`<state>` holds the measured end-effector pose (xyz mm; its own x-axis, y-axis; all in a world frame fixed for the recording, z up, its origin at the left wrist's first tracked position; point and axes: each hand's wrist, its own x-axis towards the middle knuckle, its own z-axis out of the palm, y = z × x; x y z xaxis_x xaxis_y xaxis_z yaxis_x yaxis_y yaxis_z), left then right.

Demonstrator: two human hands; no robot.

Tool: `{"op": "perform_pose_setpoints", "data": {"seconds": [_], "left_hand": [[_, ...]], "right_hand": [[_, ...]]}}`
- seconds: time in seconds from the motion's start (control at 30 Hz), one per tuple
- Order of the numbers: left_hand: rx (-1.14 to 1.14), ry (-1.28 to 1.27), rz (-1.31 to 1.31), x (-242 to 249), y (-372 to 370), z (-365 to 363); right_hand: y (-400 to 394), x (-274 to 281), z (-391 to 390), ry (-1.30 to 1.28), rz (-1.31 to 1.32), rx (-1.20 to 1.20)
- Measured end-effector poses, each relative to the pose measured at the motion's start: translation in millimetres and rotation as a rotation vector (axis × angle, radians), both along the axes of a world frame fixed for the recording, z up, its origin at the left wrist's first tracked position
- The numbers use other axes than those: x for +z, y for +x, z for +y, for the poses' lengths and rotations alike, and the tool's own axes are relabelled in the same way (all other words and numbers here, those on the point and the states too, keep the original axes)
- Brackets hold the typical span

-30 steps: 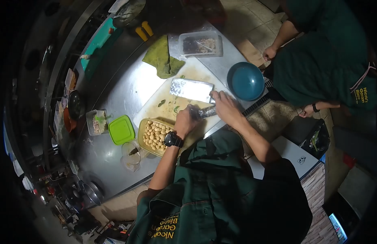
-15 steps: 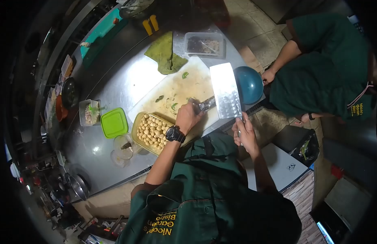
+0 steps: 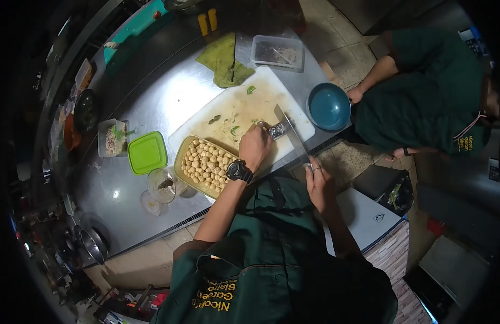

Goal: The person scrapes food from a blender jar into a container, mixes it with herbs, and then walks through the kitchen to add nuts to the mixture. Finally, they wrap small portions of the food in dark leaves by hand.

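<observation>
My right hand (image 3: 319, 181) is closed round the handle of a wide-bladed cleaver (image 3: 294, 135), which appears nearly edge-on over the right part of the white cutting board (image 3: 301, 121). My left hand (image 3: 255, 146), with a black watch at the wrist, has its fingers closed at one end of a dark, shiny, speckled piece (image 3: 276, 130). The blade is right at that piece's other end; its exact kind I cannot tell. Green leaf bits (image 3: 235, 130) lie scattered on the board. Beside my left wrist sits a yellowish tub (image 3: 181, 175) of round, pale balls.
A blue bowl (image 3: 330, 107) stands at the table corner, near another person (image 3: 422, 102). Beyond the board are a green cloth (image 3: 220, 60) and a clear container (image 3: 279, 52). To the left lie a green lid (image 3: 147, 153) and a clear cup (image 3: 161, 186).
The cleaver has turned from showing its broad face to nearly edge-on, and its blade has come to the dark piece. My left hand keeps its hold there. The view has shifted slightly.
</observation>
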<state>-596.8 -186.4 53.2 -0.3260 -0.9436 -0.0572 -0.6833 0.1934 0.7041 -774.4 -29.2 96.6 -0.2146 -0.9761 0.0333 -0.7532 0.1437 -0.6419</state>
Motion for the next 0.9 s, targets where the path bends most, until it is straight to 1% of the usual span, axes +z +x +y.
{"op": "perform_pose_setpoints", "data": {"seconds": [0.03, 0.07, 0.13, 0.23, 0.33, 0.37, 0.43, 0.5, 0.57, 0.63, 0.67, 0.73, 0.77, 0.83, 0.9], "left_hand": [[0.003, -0.002, 0.010, 1, -1, -1], [0.001, 0.020, 0.038, 1, -2, 0], [0.005, 0.042, 0.069, 0, -1, 0], [0.002, 0.032, 0.039, -7, -2, 0], [-0.017, 0.022, -0.007, -12, -3, -3], [-0.027, 0.027, -0.004, -12, -2, -3], [-0.038, 0.031, -0.001, -12, -1, -5], [-0.049, 0.027, 0.000, -12, -2, -5], [-0.037, 0.055, -0.012, -11, -4, -6], [-0.026, 0.075, -0.028, -12, -4, -7], [-0.025, 0.051, -0.045, -13, -5, -6], [-0.016, 0.034, -0.061, -11, -6, -6], [-0.028, 0.029, -0.073, -11, -6, -5], [-0.040, 0.026, -0.084, -12, -5, -10], [-0.018, 0.024, -0.079, -14, 0, -12]], "right_hand": [[-1, 1, 0, -0.005, 0.065, 0.010], [-1, 3, 0, -0.005, 0.073, 0.014], [2, 6, 1, 0.063, 0.145, 0.018], [5, 9, 1, 0.061, 0.218, 0.052], [10, 7, 0, 0.075, 0.251, 0.033], [13, 4, -2, 0.073, 0.252, 0.033], [19, -7, -13, -0.021, 0.221, 0.025], [26, -19, -33, -0.008, 0.220, 0.006], [27, -22, -34, 0.009, 0.217, -0.009], [26, -22, -27, -0.052, 0.065, -0.007], [25, -20, -19, -0.050, 0.062, -0.006], [22, -16, -1, 0.272, 0.093, -0.081], [23, -23, -1, 0.284, 0.092, -0.082], [28, -40, -21, -0.027, 0.033, -0.052], [29, -43, -48, 0.025, 0.074, -0.048]]}}
